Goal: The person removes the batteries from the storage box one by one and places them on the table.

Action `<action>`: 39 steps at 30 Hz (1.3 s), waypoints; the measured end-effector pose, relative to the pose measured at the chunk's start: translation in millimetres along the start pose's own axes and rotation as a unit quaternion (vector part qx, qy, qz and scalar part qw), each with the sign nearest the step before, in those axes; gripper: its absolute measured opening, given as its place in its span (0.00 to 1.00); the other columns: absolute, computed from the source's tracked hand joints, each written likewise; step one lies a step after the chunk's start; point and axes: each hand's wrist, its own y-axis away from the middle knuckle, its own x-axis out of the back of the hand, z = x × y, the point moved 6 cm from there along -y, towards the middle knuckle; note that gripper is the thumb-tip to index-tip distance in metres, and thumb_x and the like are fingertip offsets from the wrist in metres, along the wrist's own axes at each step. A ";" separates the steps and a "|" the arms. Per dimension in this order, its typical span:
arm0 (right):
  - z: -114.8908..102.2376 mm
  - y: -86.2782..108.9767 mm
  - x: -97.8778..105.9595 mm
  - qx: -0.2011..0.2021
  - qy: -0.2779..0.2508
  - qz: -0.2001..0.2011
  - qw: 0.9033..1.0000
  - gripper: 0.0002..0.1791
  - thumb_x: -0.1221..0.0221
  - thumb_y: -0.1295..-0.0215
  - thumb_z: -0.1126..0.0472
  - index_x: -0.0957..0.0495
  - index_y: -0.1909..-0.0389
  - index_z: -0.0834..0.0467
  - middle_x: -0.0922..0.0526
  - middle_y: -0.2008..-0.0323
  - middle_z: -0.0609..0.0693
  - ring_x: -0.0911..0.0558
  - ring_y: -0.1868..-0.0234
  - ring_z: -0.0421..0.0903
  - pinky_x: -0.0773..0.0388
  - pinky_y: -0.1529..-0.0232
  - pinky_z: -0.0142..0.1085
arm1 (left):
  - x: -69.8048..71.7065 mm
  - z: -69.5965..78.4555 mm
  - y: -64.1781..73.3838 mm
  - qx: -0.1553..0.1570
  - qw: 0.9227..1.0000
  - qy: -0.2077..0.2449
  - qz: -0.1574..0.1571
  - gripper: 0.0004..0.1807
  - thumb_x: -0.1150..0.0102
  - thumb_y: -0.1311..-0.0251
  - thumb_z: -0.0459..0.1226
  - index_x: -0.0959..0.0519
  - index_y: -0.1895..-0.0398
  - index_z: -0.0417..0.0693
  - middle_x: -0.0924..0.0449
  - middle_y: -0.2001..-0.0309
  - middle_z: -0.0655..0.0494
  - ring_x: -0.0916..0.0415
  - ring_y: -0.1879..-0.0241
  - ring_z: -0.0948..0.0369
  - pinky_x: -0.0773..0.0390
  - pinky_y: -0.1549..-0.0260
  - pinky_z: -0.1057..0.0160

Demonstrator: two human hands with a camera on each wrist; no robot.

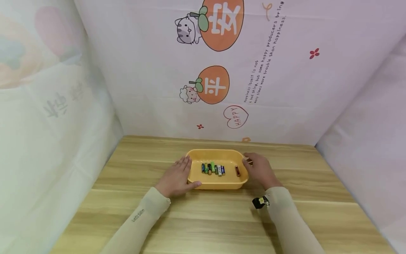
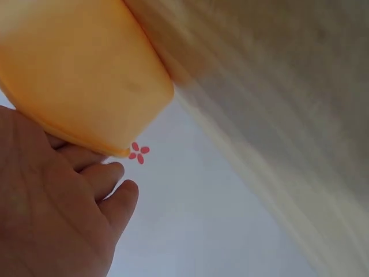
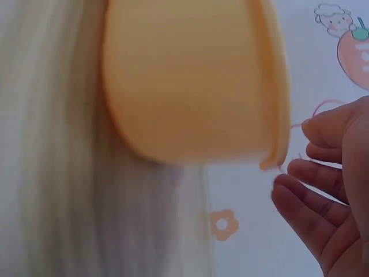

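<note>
- Head view: printed cloth (image 1: 149, 70) surrounds your wooden table (image 1: 203, 218).
- On it, your yellow tray (image 1: 219, 185) lies between your hands, seemingly unobstructed.
- Your left hand (image 1: 175, 177), fingers nearly straight, touches its left end; your right hand (image 1: 259, 170), loosely bent, holds nothing visible beside the right end, contact unclear.
- Inside, seven batteries (image 1: 213, 167) look lined up; one brown battery (image 1: 237, 171) seems left apart.

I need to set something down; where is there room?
The pale wood-grain table is bare in front of the oblong yellow plastic tray, between the cream left sleeve and cream right sleeve, and outside each. Crowded: the tray's middle, holding a row of small cylindrical batteries, and its ends, flanked by the left hand and right hand.
</note>
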 end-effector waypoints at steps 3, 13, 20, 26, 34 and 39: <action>-7.3 -8.3 -0.5 -0.004 -0.004 -0.013 1.000 0.22 0.45 0.28 0.54 0.25 0.40 0.64 0.20 0.47 0.60 0.18 0.53 0.57 0.20 0.56 0.51 | -2.6 0.6 -1.2 0.000 1.000 0.003 -0.009 0.58 0.79 0.40 0.75 0.56 0.24 0.34 0.62 0.24 0.40 0.64 0.25 0.48 0.58 0.30 0.52; -28.3 -25.2 -9.5 -0.025 0.004 -0.077 0.997 0.27 0.44 0.29 0.54 0.29 0.38 0.69 0.21 0.45 0.64 0.20 0.48 0.60 0.25 0.48 0.54 | -3.0 -5.3 -7.5 -0.005 1.000 0.003 -0.003 0.59 0.80 0.41 0.75 0.57 0.24 0.34 0.62 0.24 0.41 0.65 0.25 0.49 0.58 0.30 0.52; -35.4 -25.2 -19.4 -0.045 0.039 -0.112 0.992 0.29 0.45 0.29 0.53 0.30 0.38 0.72 0.24 0.43 0.67 0.25 0.42 0.63 0.28 0.44 0.55 | -5.0 -2.4 -8.9 -0.006 1.000 0.015 -0.004 0.59 0.78 0.41 0.75 0.58 0.24 0.35 0.63 0.24 0.41 0.66 0.25 0.49 0.59 0.30 0.53; -53.9 -29.7 -42.9 -0.091 0.085 -0.123 0.985 0.24 0.46 0.29 0.50 0.22 0.51 0.70 0.19 0.54 0.65 0.20 0.56 0.58 0.24 0.52 0.50 | -5.0 -12.4 9.4 0.004 0.999 0.034 0.010 0.56 0.69 0.38 0.72 0.56 0.25 0.33 0.62 0.24 0.40 0.64 0.25 0.48 0.58 0.30 0.51; -55.8 -30.6 -63.4 -0.154 0.075 -0.144 0.975 0.24 0.45 0.30 0.51 0.36 0.85 0.54 0.40 0.87 0.46 0.37 0.86 0.42 0.37 0.82 0.36 | 0.6 -13.7 15.3 0.007 0.999 0.033 0.023 0.55 0.68 0.37 0.71 0.53 0.25 0.33 0.60 0.24 0.40 0.62 0.25 0.48 0.56 0.30 0.50; -40.1 -23.6 -59.8 -0.174 0.072 -0.159 0.969 0.20 0.45 0.31 0.56 0.34 0.84 0.55 0.38 0.85 0.47 0.36 0.86 0.43 0.37 0.82 0.36 | -3.7 1.0 0.2 -0.005 0.999 0.036 0.025 0.56 0.69 0.38 0.72 0.54 0.25 0.34 0.60 0.24 0.41 0.62 0.25 0.49 0.56 0.30 0.50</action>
